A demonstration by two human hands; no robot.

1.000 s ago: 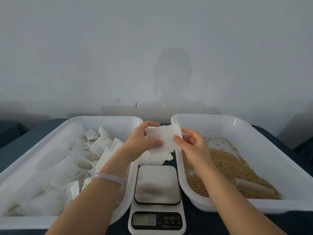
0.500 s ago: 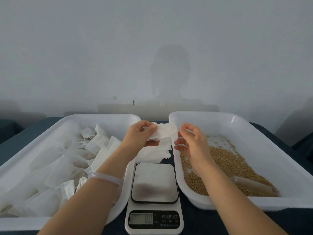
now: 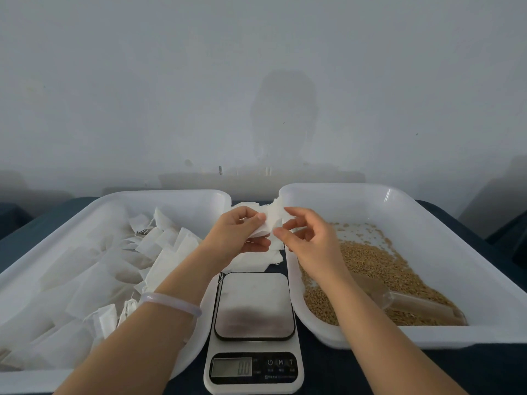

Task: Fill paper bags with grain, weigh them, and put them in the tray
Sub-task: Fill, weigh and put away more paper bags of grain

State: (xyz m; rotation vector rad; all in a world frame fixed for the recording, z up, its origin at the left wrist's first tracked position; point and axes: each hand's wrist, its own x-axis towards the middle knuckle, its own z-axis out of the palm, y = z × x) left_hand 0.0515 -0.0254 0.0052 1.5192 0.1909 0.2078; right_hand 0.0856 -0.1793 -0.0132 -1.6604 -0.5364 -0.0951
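I am opening the mouth of an empty paper bag (image 3: 271,222) so that grain can go in. The trick is to part its two thin layers without tearing or crumpling them. I would roll the layers against each other between thumb and forefinger until they slip apart, then draw them gently away from one another. Only when the mouth gapes wide would I reach for the scoop (image 3: 405,302) lying in the grain (image 3: 370,260). It seems wise to fill the bag over the right tray (image 3: 427,336), so stray kernels fall back there and not on the scale (image 3: 253,306). Its plate is bare and its display seems to read zero.

My left grip (image 3: 242,235) is curled round the bag's near side, thumb on top and fingers underneath, pinching it. My right grip (image 3: 308,238) seems to pinch the bag's opposite edge between thumb tip and forefinger. Its other fingers hang loosely curled and touch nothing.

The bag hangs in the air between my two grips, above the gap between the trays. Under it a small pile of spare bags (image 3: 256,260) lies on the desk (image 3: 328,372) just beyond the scale. The left tray (image 3: 159,195) holds many white bags, and I cannot tell whether those are filled.
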